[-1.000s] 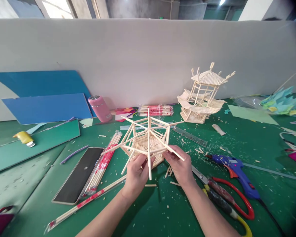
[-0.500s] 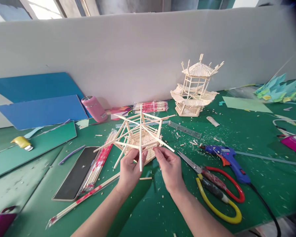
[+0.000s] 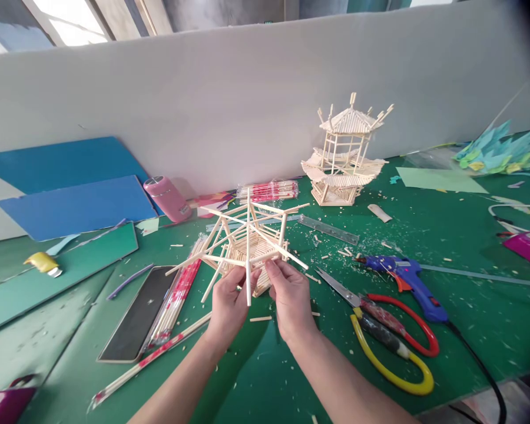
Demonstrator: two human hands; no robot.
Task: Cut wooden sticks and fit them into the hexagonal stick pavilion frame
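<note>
A pavilion frame of thin pale wooden sticks [image 3: 248, 227] stands in the middle, with crossed roof sticks jutting outward over a slatted base. My left hand [image 3: 229, 300] is closed on its near side, thumb and fingers pinching the frame beside the front roof stick. Close by on the right, my right hand [image 3: 291, 297] is also closed, its thumb and forefinger pinched at the frame's front edge. Whatever small part lies between those fingertips is hidden.
A roofed stick pavilion [image 3: 344, 153] stands at the back. On the right lie a blue glue gun [image 3: 408, 280] and scissors [image 3: 380, 330]. Bagged sticks [image 3: 176, 300], a phone [image 3: 139, 315] and a pink bottle [image 3: 168, 197] are on the left; a clear ruler [image 3: 329, 229] lies behind.
My right hand has shifted left, closer to my left hand, with its fingertips now at the frame's front edge. The whole view has tilted slightly.
</note>
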